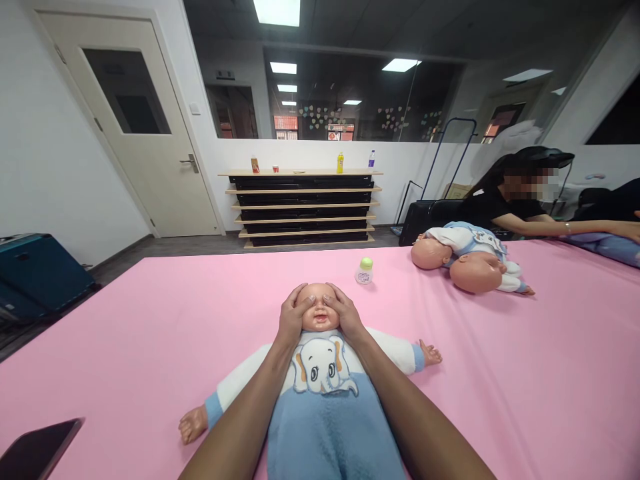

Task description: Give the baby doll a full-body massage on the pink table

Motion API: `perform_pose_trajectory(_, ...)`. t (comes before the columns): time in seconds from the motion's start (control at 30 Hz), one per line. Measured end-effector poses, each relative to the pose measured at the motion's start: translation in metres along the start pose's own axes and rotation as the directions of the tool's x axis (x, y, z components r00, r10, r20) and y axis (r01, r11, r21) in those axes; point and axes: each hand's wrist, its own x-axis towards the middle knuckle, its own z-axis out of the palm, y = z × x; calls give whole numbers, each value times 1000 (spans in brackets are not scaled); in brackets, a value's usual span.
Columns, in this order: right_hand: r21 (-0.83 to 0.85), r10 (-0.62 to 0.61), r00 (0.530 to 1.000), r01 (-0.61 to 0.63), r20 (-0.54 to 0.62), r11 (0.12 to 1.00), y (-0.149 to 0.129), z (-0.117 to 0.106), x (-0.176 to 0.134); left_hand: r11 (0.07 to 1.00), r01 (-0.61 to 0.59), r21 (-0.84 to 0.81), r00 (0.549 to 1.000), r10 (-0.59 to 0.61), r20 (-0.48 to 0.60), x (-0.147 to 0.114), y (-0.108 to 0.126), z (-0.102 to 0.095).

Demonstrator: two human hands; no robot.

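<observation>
A baby doll (320,320) lies on its back on the pink-covered table, arms spread wide, in a white and blue outfit with an elephant face on the chest. My left hand (293,315) cups one side of its head, the thumb lying across the eye. On the other side my right hand (348,313) is wrapped round the head in the same way, its thumb over the other eye. Both sets of fingers curl toward the crown. Just beyond the head stands a small clear bottle (365,272) with a green cap.
Two more dolls (475,270) lie together at the right, near a person (500,200) in black reaching across the table. A dark phone (37,450) rests at the near left corner. Behind the pink table (165,300) is a stack of boards (305,203) with bottles on top.
</observation>
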Motion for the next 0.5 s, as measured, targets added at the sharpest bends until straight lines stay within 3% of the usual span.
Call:
perform_pose_trajectory(0.3,-12,-55,998,54,-40,998,10,-3,6,997,-22,-78,999,19,-39,6,-5,-3)
perform_pose_trajectory(0.5,-51,-54,998,52,-33,997,6,-3,3,998,29,-47,999,-27,35,1,-3,-2)
